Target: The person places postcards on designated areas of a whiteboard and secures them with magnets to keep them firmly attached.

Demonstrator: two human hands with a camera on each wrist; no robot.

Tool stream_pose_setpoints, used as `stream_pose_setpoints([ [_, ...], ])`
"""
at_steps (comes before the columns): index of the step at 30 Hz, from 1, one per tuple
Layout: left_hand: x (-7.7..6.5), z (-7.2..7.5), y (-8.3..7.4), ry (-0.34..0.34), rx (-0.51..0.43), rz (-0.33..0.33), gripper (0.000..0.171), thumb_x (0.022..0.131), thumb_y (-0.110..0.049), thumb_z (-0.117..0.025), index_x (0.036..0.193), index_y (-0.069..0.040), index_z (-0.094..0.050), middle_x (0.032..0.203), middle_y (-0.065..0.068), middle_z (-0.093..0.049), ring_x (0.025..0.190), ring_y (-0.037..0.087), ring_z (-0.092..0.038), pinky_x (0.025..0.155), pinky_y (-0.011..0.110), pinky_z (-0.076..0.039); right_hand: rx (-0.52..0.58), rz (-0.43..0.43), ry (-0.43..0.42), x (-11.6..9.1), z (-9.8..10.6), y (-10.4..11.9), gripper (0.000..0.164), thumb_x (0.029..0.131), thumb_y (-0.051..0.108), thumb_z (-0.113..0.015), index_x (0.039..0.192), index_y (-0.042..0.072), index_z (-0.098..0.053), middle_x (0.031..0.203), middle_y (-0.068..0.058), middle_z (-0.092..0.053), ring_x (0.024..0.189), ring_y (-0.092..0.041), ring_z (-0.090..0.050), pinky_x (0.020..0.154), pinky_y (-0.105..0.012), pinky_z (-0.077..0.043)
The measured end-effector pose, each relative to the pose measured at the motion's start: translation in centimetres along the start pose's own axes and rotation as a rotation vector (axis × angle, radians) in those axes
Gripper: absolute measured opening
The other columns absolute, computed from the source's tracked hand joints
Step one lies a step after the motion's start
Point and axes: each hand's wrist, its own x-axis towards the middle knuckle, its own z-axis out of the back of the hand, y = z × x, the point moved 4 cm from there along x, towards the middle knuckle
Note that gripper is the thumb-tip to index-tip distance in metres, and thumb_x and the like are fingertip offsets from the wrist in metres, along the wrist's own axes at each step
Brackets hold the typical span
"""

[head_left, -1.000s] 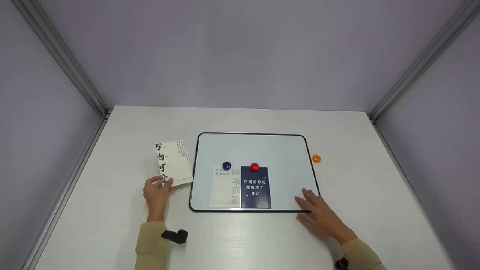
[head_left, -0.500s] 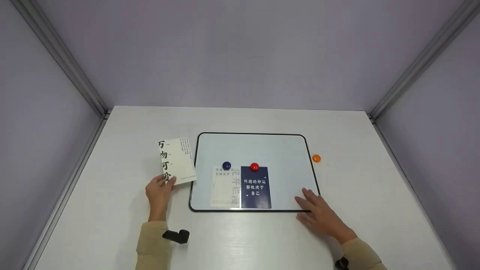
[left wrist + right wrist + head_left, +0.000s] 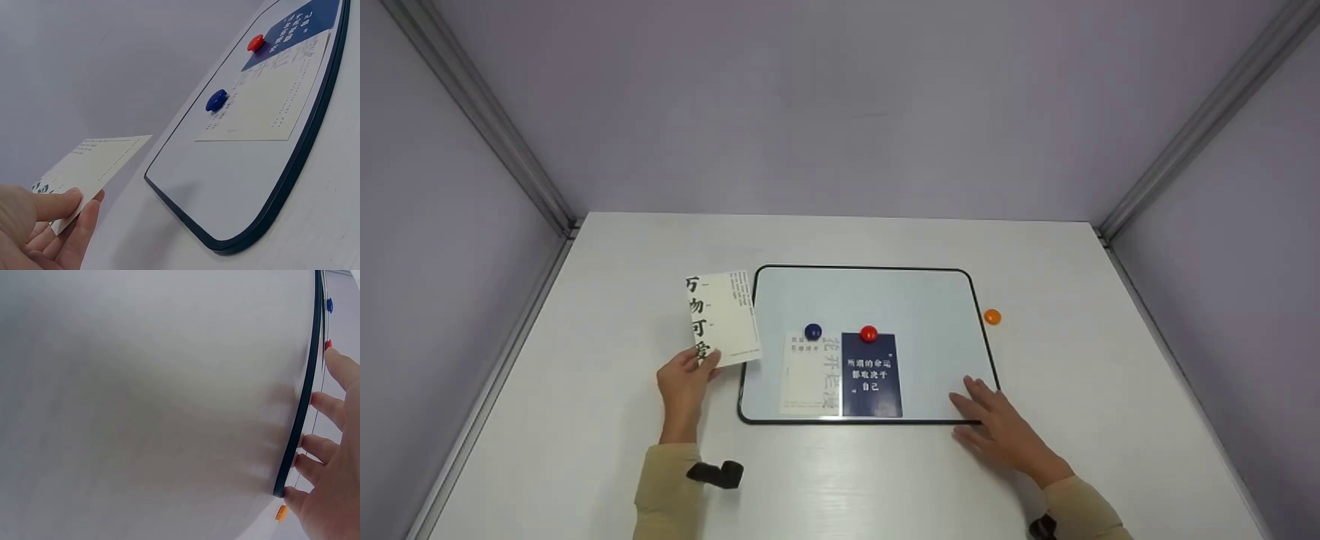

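Observation:
My left hand (image 3: 684,384) pinches a cream postcard (image 3: 726,319) by its lower edge, thumb on top and fingers beneath. The card is raised and tilted, and its right side overlaps the left frame of the whiteboard (image 3: 930,300) in the head view. On the board, a blue magnet (image 3: 813,331) sits at the top of another cream card (image 3: 810,382). Beside that, a red magnet (image 3: 869,334) sits at the top of a navy card (image 3: 871,390). My right hand (image 3: 1005,435) rests with spread fingers at the board's lower right corner.
An orange magnet (image 3: 993,317) lies on the white table (image 3: 1080,300) just right of the board. Grey panels (image 3: 840,112) rise behind the table and on both sides. A black strap piece (image 3: 716,474) sticks out from the left sleeve.
My left hand has carried the cream postcard right and slightly away from me, so that it now overlaps the board's left edge. My right hand and the magnets have stayed put.

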Motion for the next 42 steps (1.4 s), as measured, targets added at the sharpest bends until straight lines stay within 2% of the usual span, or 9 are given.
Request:
stream_pose_setpoints([
  [5,-0.3,-0.5,-0.3,0.007,-0.002,0.011,0.039,0.089,-0.002,-0.064,0.123,0.015,-0.055,0.128,0.034,-0.058,0.070,-0.006,-0.062,0.066,0.010,-0.056,-0.014,0.001,-0.008,-0.1,0.0,0.0,0.055,0.091,0.035,-0.063,0.140,0.011,-0.050,0.155,-0.018,-0.036,0.145,-0.039,-0.030,0.118,-0.059,-0.023],
  [9,-0.5,-0.9,-0.4,0.017,-0.006,0.026,0.036,0.089,-0.003,-0.064,0.121,0.013,-0.057,0.126,0.033,-0.060,0.070,-0.004,-0.064,0.067,0.011,-0.057,0.003,-0.010,-0.005,-0.2,-0.2,-0.2,0.055,0.092,0.036,-0.062,0.141,0.013,-0.049,0.157,-0.016,-0.034,0.147,-0.037,-0.028,0.127,-0.025,-0.004],
  [12,-0.8,-1.4,-0.5,0.031,0.008,0.032,0.035,0.089,-0.003,-0.065,0.120,0.013,-0.057,0.123,0.032,-0.062,0.068,-0.002,-0.065,0.067,0.012,-0.057,0.021,-0.007,-0.005,-0.3,-0.2,-0.2,0.056,0.092,0.036,-0.062,0.141,0.013,-0.049,0.157,-0.017,-0.033,0.147,-0.037,-0.027,0.112,-0.001,0.014],
  [14,-1.0,-1.6,-0.5,0.037,0.019,0.032,0.035,0.089,-0.003,-0.065,0.120,0.012,-0.058,0.122,0.031,-0.063,0.068,-0.001,-0.065,0.067,0.012,-0.057,0.023,-0.004,-0.005,-0.3,-0.2,-0.2,0.056,0.092,0.037,-0.061,0.141,0.013,-0.049,0.157,-0.017,-0.032,0.147,-0.038,-0.027,0.108,0.001,0.017],
  [16,-1.2,-1.8,-0.6,0.042,0.029,0.031,0.035,0.089,-0.004,-0.065,0.120,0.012,-0.058,0.122,0.031,-0.063,0.068,-0.001,-0.065,0.066,0.011,-0.056,0.026,-0.019,0.007,-0.3,-0.2,-0.2,0.057,0.092,0.039,-0.060,0.142,0.014,-0.048,0.158,-0.016,-0.031,0.148,-0.037,-0.026,0.114,-0.004,0.014],
  [19,-1.4,-2.0,-0.7,0.054,0.017,0.030,0.036,0.089,-0.003,-0.065,0.120,0.013,-0.057,0.122,0.032,-0.063,0.071,0.000,-0.065,0.067,0.012,-0.057,0.024,-0.043,0.032,-0.2,-0.2,-0.1,0.058,0.093,0.041,-0.059,0.143,0.015,-0.046,0.159,-0.014,-0.029,0.149,-0.035,-0.024,0.126,-0.028,0.000],
  [22,-1.5,-2.1,-0.8,0.070,0.009,0.029,0.037,0.089,-0.004,-0.065,0.122,0.012,-0.056,0.123,0.031,-0.062,0.073,0.000,-0.066,0.069,0.013,-0.058,0.014,-0.045,0.044,-0.2,-0.1,0.0,0.058,0.093,0.041,-0.059,0.143,0.015,-0.046,0.159,-0.014,-0.029,0.149,-0.035,-0.024,0.120,-0.055,-0.014],
  [23,-1.5,-2.1,-0.8,0.073,0.005,0.029,0.038,0.089,-0.005,-0.065,0.122,0.012,-0.056,0.123,0.032,-0.062,0.074,0.000,-0.067,0.070,0.013,-0.058,0.012,-0.041,0.046,-0.1,-0.1,0.0,0.058,0.093,0.040,-0.059,0.143,0.014,-0.046,0.159,-0.015,-0.029,0.149,-0.036,-0.024,0.119,-0.057,-0.015],
  [42,-2.3,-3.9,-0.5,0.101,0.034,0.017,0.036,0.088,-0.005,-0.067,0.118,0.013,-0.058,0.115,0.030,-0.067,0.073,0.002,-0.066,0.067,0.015,-0.058,-0.007,-0.031,0.042,-0.1,0.1,0.1,0.057,0.093,0.039,-0.059,0.143,0.013,-0.046,0.158,-0.016,-0.031,0.148,-0.037,-0.025,0.119,-0.059,-0.020],
])
